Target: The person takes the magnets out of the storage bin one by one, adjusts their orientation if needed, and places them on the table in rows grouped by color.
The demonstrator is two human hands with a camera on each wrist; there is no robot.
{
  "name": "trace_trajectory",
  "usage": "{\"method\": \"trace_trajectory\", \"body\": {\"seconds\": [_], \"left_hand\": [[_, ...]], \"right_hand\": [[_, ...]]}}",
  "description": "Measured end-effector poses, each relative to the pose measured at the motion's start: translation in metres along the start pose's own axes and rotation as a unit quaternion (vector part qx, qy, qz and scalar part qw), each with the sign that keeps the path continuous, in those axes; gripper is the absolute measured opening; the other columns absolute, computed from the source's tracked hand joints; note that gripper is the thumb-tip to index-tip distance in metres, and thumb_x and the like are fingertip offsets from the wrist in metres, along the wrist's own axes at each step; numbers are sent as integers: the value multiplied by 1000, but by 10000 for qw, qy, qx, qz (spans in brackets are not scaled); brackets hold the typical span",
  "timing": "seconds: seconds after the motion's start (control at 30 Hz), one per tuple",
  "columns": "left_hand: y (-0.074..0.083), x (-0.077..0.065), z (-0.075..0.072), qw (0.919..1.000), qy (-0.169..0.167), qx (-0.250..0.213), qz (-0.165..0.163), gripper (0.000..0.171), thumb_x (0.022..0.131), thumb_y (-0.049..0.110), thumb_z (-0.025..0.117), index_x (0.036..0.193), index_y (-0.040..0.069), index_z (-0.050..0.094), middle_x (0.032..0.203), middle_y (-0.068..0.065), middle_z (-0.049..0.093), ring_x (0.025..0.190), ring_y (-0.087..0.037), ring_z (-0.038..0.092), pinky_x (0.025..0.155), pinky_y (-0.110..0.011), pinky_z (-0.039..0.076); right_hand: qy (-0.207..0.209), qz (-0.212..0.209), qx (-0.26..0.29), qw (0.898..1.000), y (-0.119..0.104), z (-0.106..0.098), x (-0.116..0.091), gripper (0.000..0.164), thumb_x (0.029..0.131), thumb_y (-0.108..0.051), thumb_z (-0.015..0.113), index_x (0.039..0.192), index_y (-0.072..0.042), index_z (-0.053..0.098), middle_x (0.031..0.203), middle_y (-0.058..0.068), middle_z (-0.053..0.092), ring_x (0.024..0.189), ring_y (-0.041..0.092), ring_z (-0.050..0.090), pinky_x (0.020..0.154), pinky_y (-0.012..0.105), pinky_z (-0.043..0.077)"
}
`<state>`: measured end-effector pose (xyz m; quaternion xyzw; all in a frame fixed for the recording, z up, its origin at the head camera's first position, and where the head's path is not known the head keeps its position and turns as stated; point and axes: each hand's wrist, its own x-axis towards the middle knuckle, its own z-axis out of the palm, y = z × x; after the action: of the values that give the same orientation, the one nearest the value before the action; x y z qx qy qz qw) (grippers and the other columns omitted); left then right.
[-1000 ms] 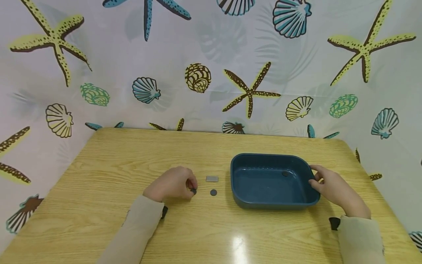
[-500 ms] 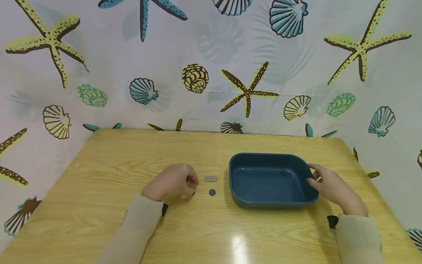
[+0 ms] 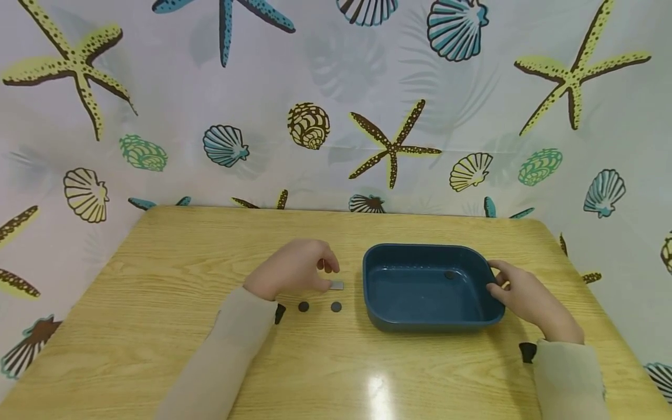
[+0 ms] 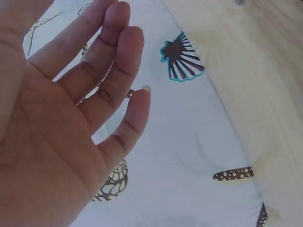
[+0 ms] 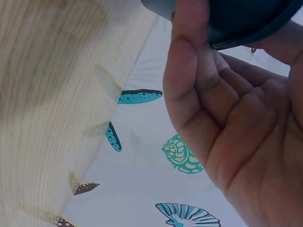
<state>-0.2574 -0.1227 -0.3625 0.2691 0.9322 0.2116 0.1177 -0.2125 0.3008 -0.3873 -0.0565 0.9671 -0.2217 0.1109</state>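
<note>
My left hand [image 3: 298,267] is over the table, fingers loosely bent. Its thumb tip overlaps the left end of a small grey rectangular plate [image 3: 338,286]. In the left wrist view the palm of the left hand [image 4: 52,137] faces the camera with nothing in it. Two small dark grey discs [image 3: 303,306] lie apart in a row just nearer than the plate. My right hand [image 3: 527,296] grips the right rim of a dark blue rectangular tub [image 3: 425,303], thumb on the near side. The right wrist view shows the right hand [image 5: 241,123] with fingers against the tub's underside edge [image 5: 246,35].
A small dark oval object [image 3: 449,275] lies inside the tub, near its back right. The wood-grain table [image 3: 199,245] ends at a back edge against a white cloth [image 3: 336,70] printed with shells and starfish, which also hangs at both sides.
My left hand has let go of the left disc, which now lies on the table, and has moved away and right to the grey plate. The right hand stays on the tub.
</note>
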Motion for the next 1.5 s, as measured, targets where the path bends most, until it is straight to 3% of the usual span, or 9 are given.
{"method": "trace_trajectory", "body": {"seconds": [0.27,0.43,0.8,1.5], "left_hand": [[20,21,-6,9985,29,135,522,28,86,19,81,113,15,77,105,-1,73,93,-16,63,85,-33,54],[36,39,-3,9966,11,112,819,36,87,19,80,122,13,74,112,-3,74,100,-21,66,87,-35,55],[72,65,3,9927,-218,270,1152,40,92,25,78,130,14,70,117,-7,73,106,-20,67,93,-37,55],[114,116,26,9898,-284,545,1289,40,96,32,72,134,19,68,121,2,72,109,-13,66,96,-31,54]], "right_hand": [[-14,14,27,10000,1,-1,0,59,105,-15,57,154,8,35,110,20,64,81,18,60,71,34,48],[-24,65,45,10000,1,0,0,58,105,-15,57,154,8,35,111,21,64,83,19,60,72,34,49],[-8,66,62,10000,2,1,2,58,105,-16,57,153,8,36,110,20,64,83,19,61,72,34,49],[51,49,56,10000,1,0,2,58,104,-15,58,153,8,37,110,20,65,85,20,62,74,36,51]]}}
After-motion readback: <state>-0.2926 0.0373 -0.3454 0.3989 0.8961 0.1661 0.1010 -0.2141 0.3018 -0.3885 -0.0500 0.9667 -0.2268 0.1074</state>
